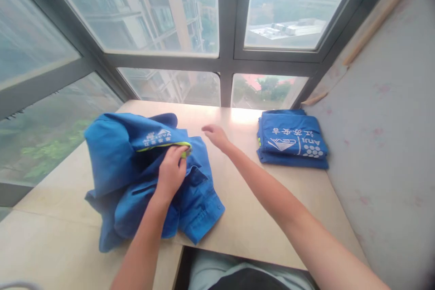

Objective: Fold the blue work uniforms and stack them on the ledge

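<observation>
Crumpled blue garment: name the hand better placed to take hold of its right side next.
Probably the right hand: it looks empty and hovers by that side, while the left hand grips the blue garment at its yellow-green edge.

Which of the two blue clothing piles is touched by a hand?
The crumpled pile on the left: the left hand holds it. The folded pile beside the wall has no hand touching.

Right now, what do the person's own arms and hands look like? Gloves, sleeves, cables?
Left hand and right hand: ungloved. Left forearm and right forearm: uncovered, no sleeve in frame. No watch, bracelet, ring, cable or marking visible on either side; fine finger detail is too soft to check.
</observation>
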